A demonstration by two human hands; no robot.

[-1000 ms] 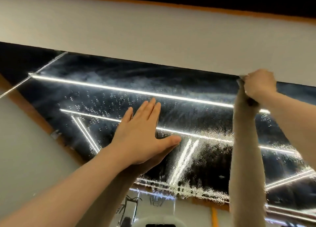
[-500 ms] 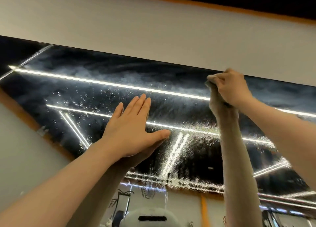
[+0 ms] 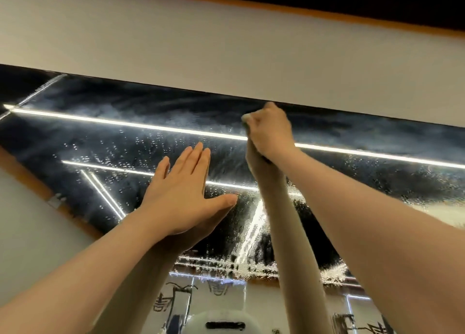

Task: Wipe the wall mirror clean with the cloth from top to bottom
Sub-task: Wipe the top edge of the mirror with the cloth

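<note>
Right hand (image 3: 270, 132) is balled around the cloth (image 3: 246, 119) at the mirror's (image 3: 100, 132) top edge, while the left hand (image 3: 183, 197) lies flat on wet glass – it'll likely leave prints, and droplets lower down could streak if passes skip.

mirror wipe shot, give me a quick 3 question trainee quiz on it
1. True or false: the left hand lies flat and open on the mirror.
2. Which hand grips the cloth? A) left B) right C) both
3. Fill in: the right hand works near the mirror's ___ edge.

Key: 1 true; 2 B; 3 top
</note>
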